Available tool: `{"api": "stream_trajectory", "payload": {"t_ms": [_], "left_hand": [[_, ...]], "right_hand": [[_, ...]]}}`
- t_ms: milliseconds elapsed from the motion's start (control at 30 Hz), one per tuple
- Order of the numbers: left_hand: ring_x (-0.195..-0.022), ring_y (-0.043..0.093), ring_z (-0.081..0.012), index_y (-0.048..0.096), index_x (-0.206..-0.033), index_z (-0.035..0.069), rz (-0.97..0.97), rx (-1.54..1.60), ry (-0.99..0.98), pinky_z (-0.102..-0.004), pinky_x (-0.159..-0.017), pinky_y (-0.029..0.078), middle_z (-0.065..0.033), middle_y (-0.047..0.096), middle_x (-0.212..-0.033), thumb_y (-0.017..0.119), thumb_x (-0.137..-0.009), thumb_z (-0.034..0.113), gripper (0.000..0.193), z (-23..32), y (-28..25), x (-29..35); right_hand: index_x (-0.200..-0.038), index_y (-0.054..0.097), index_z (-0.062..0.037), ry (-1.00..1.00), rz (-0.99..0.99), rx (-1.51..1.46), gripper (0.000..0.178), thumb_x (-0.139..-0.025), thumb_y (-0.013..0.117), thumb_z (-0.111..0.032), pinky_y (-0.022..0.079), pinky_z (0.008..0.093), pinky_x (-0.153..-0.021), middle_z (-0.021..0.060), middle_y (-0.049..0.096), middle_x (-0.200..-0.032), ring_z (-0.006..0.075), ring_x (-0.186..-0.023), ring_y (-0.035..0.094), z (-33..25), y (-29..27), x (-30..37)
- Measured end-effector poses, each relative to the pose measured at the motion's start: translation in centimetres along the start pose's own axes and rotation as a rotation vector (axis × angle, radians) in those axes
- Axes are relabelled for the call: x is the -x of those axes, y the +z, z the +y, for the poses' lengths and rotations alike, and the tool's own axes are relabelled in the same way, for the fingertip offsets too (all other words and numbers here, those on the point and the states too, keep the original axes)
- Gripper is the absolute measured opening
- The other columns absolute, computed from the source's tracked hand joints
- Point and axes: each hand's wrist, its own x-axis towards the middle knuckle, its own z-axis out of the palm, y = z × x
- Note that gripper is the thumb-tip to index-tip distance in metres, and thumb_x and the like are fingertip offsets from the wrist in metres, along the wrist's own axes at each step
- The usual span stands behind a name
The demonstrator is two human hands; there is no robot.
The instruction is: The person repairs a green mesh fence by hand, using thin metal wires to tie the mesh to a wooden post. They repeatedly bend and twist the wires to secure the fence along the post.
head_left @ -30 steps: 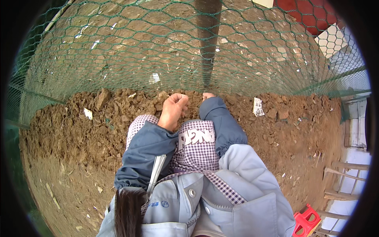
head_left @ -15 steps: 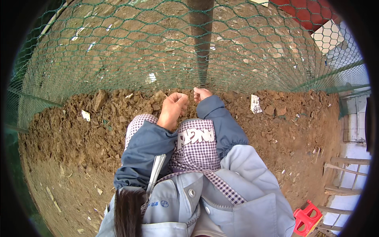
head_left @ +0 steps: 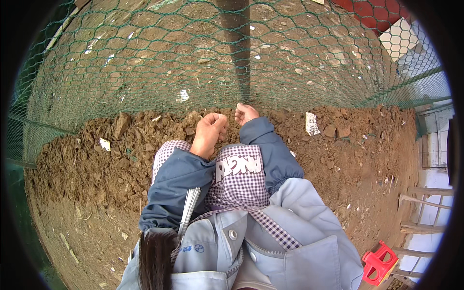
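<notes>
My left hand [head_left: 209, 131] is curled into a loose fist over the clods of brown soil [head_left: 145, 140] at the foot of the green wire mesh fence [head_left: 159, 63]. My right hand [head_left: 245, 113] is just to its right, fingers bent against the mesh where the dark post [head_left: 238, 48] meets the ground. Whatever its fingertips pinch is too small to see. A bundle of thin pale wires [head_left: 188, 212] sits tucked under my left arm. Blue jacket sleeves and a checked apron [head_left: 239, 179] cover my knees below the hands.
White scraps [head_left: 311, 124] and stones lie in the dug earth. A red plastic stool [head_left: 378, 263] and a wooden frame [head_left: 425, 212] stand at the lower right. Beyond the mesh the ground is littered with straw.
My right hand has come up from behind its sleeve to the mesh beside the post. My left hand has stayed almost where it was.
</notes>
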Motion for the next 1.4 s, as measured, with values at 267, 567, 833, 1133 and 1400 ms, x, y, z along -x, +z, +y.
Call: {"api": "stream_trajectory", "payload": {"t_ms": [267,567,833,1133,1400], "left_hand": [[-0.063,0.052,-0.007,0.059,-0.087,0.007,0.033,-0.005,0.02,-0.0211,-0.054,0.042,0.0001,0.06,-0.077,0.056,-0.087,0.02,0.013,0.2,-0.6,0.5],[-0.061,0.051,-0.0073,0.058,-0.087,0.006,-0.017,0.003,0.003,-0.0215,-0.054,0.042,-0.0009,0.061,-0.079,0.056,-0.088,0.02,0.014,-0.1,-0.1,-0.1],[-0.06,0.051,-0.0071,0.058,-0.087,0.006,0.033,-0.009,0.004,-0.0217,-0.053,0.042,-0.0007,0.06,-0.077,0.056,-0.088,0.021,0.015,-0.1,-0.2,0.1],[-0.061,0.051,-0.0063,0.058,-0.084,0.007,0.042,-0.032,-0.006,-0.0208,-0.054,0.043,0.0006,0.06,-0.076,0.056,-0.088,0.021,0.015,-0.3,-0.6,0.0],[-0.06,0.048,-0.005,0.057,-0.087,0.006,0.068,-0.022,0.009,-0.0203,-0.053,0.039,0.0025,0.056,-0.074,0.056,-0.086,0.016,0.01,0.1,-0.6,0.4]], "right_hand": [[-0.09,0.056,-0.0094,0.014,0.49,-0.158,0.02,-0.085,0.061,-0.029,0.047,0.0292,-0.061,0.0004,0.056,-0.077,0.0123,-0.069,0.053,0.4,-3.8,-1.2],[-0.086,0.054,-0.0083,-0.403,0.127,-0.194,0.013,-0.084,0.063,-0.018,0.048,0.0264,-0.056,0.0025,0.058,-0.076,0.0121,-0.065,0.056,-0.4,0.4,1.7],[-0.083,0.058,-0.0069,0.138,0.247,0.208,0.016,-0.082,0.064,-0.022,0.046,0.0303,-0.052,0.003,0.059,-0.071,0.0139,-0.058,0.054,0.8,-0.4,-1.5],[-0.087,0.06,-0.0071,0.125,0.38,0.003,0.015,-0.086,0.056,-0.021,0.04,0.0312,-0.054,0.0032,0.058,-0.074,0.0137,-0.061,0.049,1.5,-5.6,-7.6],[-0.099,0.056,-0.0078,0.025,0.514,0.677,0.014,-0.087,0.052,-0.014,0.041,0.0283,-0.054,0.0039,0.057,-0.08,0.0139,-0.061,0.049,-1.4,-5.6,-9.6]]}}
